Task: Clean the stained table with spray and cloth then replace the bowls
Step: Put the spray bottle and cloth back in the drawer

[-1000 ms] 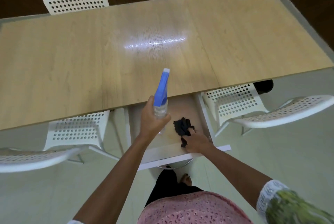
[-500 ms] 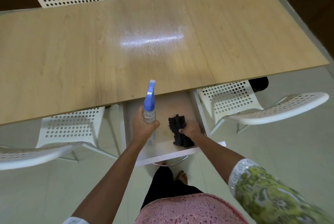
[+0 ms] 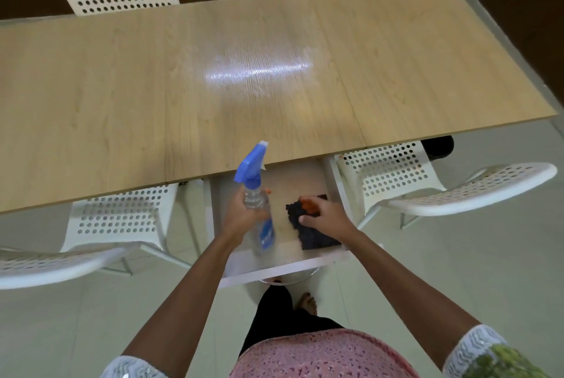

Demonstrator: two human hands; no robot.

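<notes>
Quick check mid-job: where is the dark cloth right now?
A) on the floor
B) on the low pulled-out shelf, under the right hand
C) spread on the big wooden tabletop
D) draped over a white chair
B: the dark cloth lies on the low shelf below the tabletop edge, with the right hand gripping it while the left hand holds the spray bottle.
</notes>
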